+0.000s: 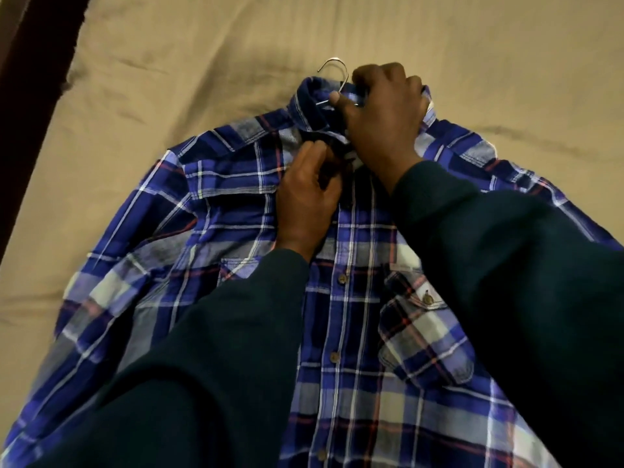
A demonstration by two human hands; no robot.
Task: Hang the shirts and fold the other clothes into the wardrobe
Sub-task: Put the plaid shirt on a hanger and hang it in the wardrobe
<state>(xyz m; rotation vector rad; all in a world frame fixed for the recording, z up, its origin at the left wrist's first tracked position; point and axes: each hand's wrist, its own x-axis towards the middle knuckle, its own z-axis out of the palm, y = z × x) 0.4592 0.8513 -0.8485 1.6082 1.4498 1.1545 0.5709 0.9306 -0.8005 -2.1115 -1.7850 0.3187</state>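
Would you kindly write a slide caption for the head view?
Both hands, left and right, grip the collar of a blue plaid shirt on a hanger, lying on a tan bedsheet.

A blue plaid shirt (pixel 236 214) lies front up on the tan bed sheet (pixel 169 79), buttoned down its middle. My right hand (pixel 385 109) curls round the collar (pixel 309 99) and the neck of a metal hanger (pixel 334 67), whose hook pokes out above the collar. My left hand (pixel 305 197) pinches the front placket just below the collar. Dark sleeves (pixel 209 366) cover both my arms.
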